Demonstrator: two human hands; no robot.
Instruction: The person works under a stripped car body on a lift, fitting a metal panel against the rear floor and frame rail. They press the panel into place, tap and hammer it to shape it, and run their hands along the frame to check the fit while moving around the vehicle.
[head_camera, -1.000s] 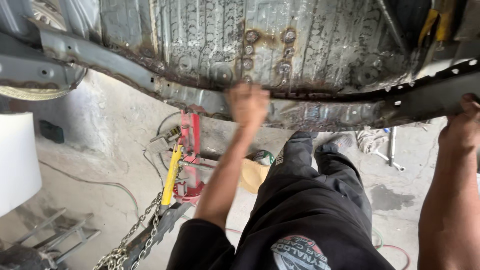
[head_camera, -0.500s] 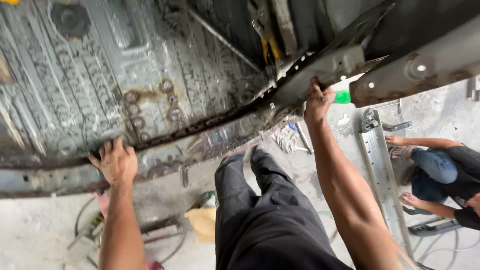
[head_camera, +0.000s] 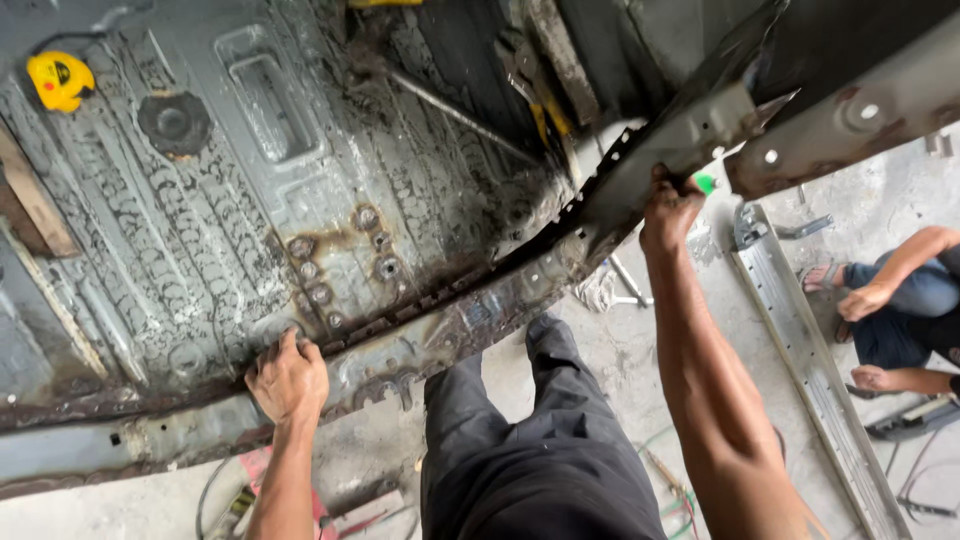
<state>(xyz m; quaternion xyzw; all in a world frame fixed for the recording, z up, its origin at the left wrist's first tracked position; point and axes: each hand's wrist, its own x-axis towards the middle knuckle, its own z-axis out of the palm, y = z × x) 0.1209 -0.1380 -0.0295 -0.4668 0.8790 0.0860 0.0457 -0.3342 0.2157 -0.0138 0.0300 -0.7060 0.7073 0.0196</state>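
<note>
While gripped, rusty floor panel

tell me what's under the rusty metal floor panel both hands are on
Under the rusty metal floor panel, the concrete floor shows, with the person's dark trouser legs and a long grey metal rail. What lies beneath the panel's middle is covered.

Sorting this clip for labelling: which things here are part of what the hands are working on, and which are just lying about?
In hand:
- rusted floor pan, left hand pressed flat on its edge
- sill rail, right hand gripping it

Lying about:
- yellow tape measure on the pan
- long metal channel on the concrete floor
- another person's hands, seated at right
</note>
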